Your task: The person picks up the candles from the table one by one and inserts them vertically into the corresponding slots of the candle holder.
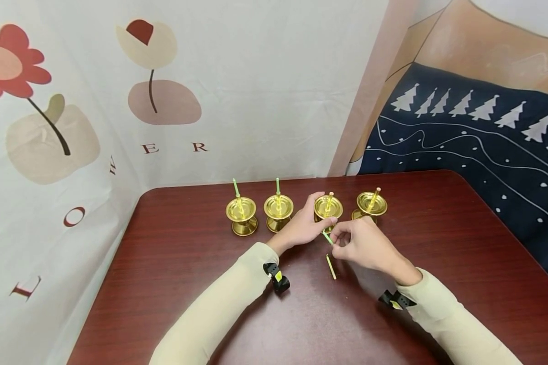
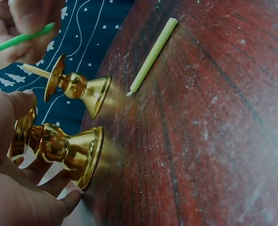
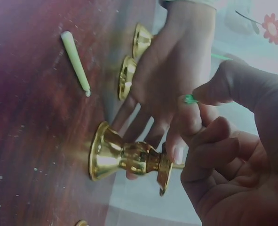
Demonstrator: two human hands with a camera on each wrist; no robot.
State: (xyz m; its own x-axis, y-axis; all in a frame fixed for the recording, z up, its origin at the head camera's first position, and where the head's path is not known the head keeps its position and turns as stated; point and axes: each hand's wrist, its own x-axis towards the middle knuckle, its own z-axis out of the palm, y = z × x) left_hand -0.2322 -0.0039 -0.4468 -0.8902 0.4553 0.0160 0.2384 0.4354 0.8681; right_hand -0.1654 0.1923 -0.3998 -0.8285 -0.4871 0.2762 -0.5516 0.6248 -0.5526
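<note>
My left hand (image 1: 303, 223) grips a brass candle holder (image 1: 334, 209), third from the left, its thumb at the dish and its fingers around the far side of the stem. In front of that dish, my right hand (image 1: 367, 244) pinches a thin green candle (image 1: 328, 237) between thumb and fingertips. The candle slants in the air, apart from the holder's central tube (image 1: 329, 200). Another pale green candle (image 1: 331, 267) lies on the table just below the hands. In the left wrist view the held holder (image 2: 84, 153) stands upright on its base.
Two brass holders (image 1: 244, 226) on the left carry upright green candles (image 1: 236, 187). A fourth brass holder (image 1: 378, 205) stands at the right, its tube bearing no green candle. All are on a dark red table (image 1: 164, 284), with printed cloths (image 1: 265, 91) hanging behind it.
</note>
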